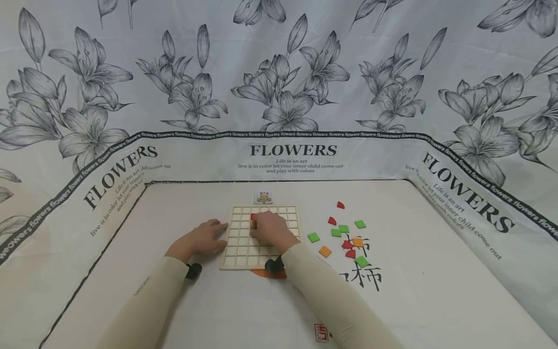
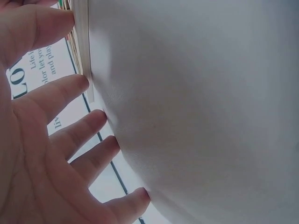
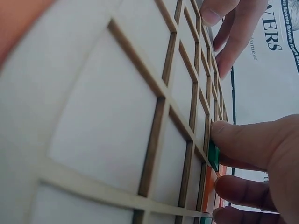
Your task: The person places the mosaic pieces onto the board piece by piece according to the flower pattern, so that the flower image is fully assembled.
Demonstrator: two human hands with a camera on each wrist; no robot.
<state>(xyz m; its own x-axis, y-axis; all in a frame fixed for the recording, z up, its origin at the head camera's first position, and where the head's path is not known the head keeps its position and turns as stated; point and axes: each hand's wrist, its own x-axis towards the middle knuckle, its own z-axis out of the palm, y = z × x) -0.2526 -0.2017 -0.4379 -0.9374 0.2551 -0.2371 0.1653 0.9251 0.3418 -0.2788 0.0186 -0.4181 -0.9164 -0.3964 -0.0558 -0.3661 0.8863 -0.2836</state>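
Floral-printed cloth [image 1: 289,92] lettered "FLOWERS" encloses a pale surface [image 1: 436,261] bearing printed black characters [image 1: 366,276]. Located near the middle of the surface is a wooden grid board [image 1: 237,261], lying flat. A small patterned card [image 1: 263,197] lies just beyond its far edge.

Left hand [image 1: 201,239]: beside the board's left edge, fingers spread apart; thumb and index finger touch the edge. Right hand [image 1: 272,230]: over the far half of the board, fingers bent down among pieces seated there. Its thumb touches a green piece [image 3: 213,155]; an orange piece [image 3: 208,189] sits just beside that, by the other fingers. Whether the fingers pinch the green piece or only press it, I cannot tell.

Loose on the surface, right of the board: five green squares [image 1: 360,224], two orange squares [image 1: 324,251] and four red quarter-round pieces [image 1: 332,221], some touching or nearly so. Each wrist carries a black device [image 1: 193,271].
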